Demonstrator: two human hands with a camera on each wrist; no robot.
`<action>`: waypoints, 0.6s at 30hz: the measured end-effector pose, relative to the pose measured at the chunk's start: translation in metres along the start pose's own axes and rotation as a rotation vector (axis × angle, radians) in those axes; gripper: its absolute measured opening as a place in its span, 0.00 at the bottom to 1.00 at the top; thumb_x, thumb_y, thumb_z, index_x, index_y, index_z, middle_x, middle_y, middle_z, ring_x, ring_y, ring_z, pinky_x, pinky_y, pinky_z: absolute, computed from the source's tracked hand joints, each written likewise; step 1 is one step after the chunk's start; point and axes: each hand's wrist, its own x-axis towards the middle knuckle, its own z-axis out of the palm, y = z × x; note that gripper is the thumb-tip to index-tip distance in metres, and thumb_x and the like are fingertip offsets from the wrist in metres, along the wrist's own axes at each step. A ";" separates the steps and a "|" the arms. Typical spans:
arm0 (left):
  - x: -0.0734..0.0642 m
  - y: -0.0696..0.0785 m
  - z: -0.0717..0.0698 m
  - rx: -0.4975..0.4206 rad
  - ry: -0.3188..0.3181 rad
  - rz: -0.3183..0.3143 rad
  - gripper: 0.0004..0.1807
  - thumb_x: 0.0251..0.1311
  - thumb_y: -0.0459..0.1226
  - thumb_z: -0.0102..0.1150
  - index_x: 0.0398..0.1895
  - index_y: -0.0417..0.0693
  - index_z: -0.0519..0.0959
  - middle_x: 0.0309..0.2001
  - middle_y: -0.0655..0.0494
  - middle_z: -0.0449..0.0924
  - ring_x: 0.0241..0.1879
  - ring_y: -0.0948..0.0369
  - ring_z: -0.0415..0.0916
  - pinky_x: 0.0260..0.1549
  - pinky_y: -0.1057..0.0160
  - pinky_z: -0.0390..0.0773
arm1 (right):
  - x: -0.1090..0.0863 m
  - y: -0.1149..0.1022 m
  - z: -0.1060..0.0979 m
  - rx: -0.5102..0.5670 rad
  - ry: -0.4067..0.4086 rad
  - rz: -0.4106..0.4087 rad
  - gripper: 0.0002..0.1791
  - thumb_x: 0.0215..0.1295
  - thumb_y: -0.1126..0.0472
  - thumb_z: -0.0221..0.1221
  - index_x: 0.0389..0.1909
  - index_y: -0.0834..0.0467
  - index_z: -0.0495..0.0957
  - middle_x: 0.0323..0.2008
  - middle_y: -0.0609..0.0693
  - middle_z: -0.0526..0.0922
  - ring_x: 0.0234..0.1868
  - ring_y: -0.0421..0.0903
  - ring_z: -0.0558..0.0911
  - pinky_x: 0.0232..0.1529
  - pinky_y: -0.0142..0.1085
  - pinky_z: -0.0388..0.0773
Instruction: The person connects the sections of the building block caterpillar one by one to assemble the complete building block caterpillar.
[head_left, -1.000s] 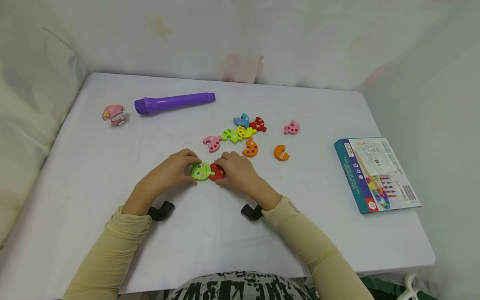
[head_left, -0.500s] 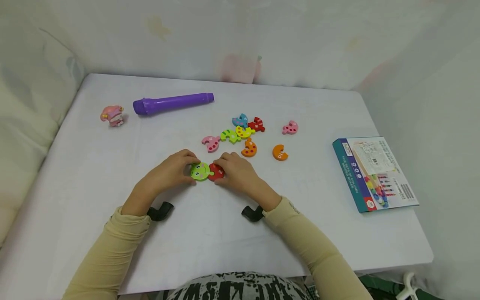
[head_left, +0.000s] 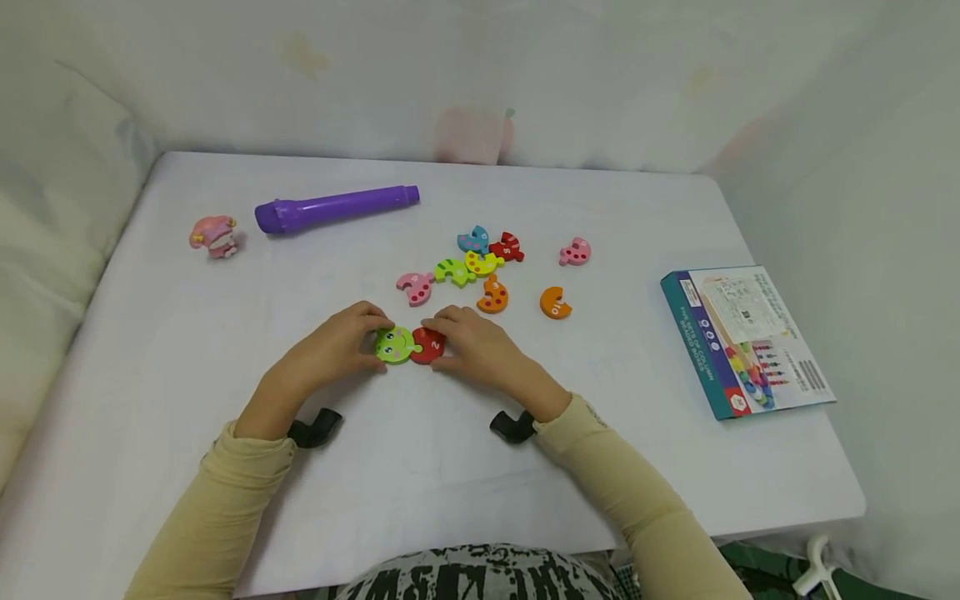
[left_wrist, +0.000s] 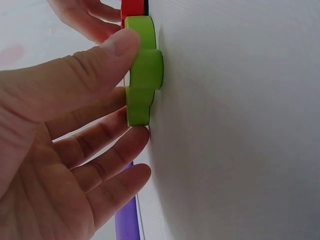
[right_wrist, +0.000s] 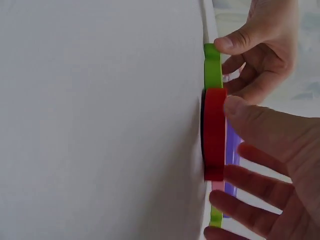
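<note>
In the head view, my left hand [head_left: 330, 348] pinches a green puzzle piece with a smiling face [head_left: 393, 345] between thumb and fingers. My right hand [head_left: 483, 350] has thumb and fingertips on a red puzzle piece marked 2 [head_left: 428, 347]. The green piece's knob sits at the red piece's left side, and the two touch. Seen from the left wrist, the thumb presses the thick edge of the green piece [left_wrist: 142, 72]. From the right wrist, the thumb rests on the red piece's edge [right_wrist: 215, 135], which lies flat on the white table.
Beyond the hands lie several colored puzzle pieces, among them a yellow one [head_left: 483, 264], an orange one [head_left: 492, 296] and a pink one [head_left: 416, 288]. A purple toy microphone [head_left: 337, 209] and a pink figurine [head_left: 214, 237] are at back left. A boxed toy [head_left: 747, 342] lies right.
The head view has shifted slightly. Both hands keep their hold on the green and red pieces, which stay together with no clear movement on the table.
</note>
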 end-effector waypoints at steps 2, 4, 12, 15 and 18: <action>-0.001 0.000 0.000 -0.004 -0.001 -0.005 0.31 0.42 0.34 0.73 0.53 0.34 0.74 0.52 0.44 0.70 0.54 0.49 0.68 0.56 0.49 0.67 | -0.001 0.006 -0.003 0.018 0.044 0.009 0.32 0.55 0.48 0.63 0.61 0.51 0.69 0.56 0.47 0.71 0.56 0.43 0.69 0.54 0.34 0.72; -0.002 0.000 0.000 -0.007 -0.002 -0.007 0.32 0.42 0.34 0.72 0.53 0.34 0.74 0.52 0.44 0.69 0.53 0.49 0.68 0.56 0.49 0.67 | -0.002 0.013 -0.007 0.034 0.110 0.056 0.31 0.55 0.49 0.64 0.61 0.52 0.69 0.56 0.48 0.71 0.57 0.43 0.69 0.54 0.35 0.72; -0.003 -0.001 -0.001 -0.007 -0.002 -0.001 0.32 0.42 0.33 0.72 0.54 0.34 0.74 0.53 0.44 0.69 0.53 0.50 0.68 0.55 0.50 0.68 | 0.005 0.048 -0.023 0.011 0.264 0.392 0.30 0.53 0.47 0.65 0.55 0.57 0.73 0.53 0.52 0.73 0.52 0.50 0.71 0.48 0.40 0.75; -0.002 -0.002 0.000 -0.005 -0.004 -0.001 0.32 0.42 0.34 0.72 0.54 0.34 0.74 0.53 0.44 0.69 0.53 0.50 0.68 0.56 0.50 0.68 | 0.007 0.053 -0.023 0.028 0.224 0.474 0.33 0.51 0.44 0.66 0.55 0.56 0.72 0.51 0.51 0.74 0.50 0.50 0.71 0.46 0.42 0.75; -0.002 -0.001 0.000 -0.009 0.001 0.002 0.32 0.42 0.34 0.72 0.53 0.35 0.74 0.52 0.45 0.69 0.53 0.50 0.68 0.56 0.50 0.68 | 0.009 0.055 -0.021 0.051 0.188 0.505 0.34 0.49 0.43 0.67 0.55 0.56 0.71 0.48 0.50 0.76 0.46 0.49 0.71 0.43 0.41 0.75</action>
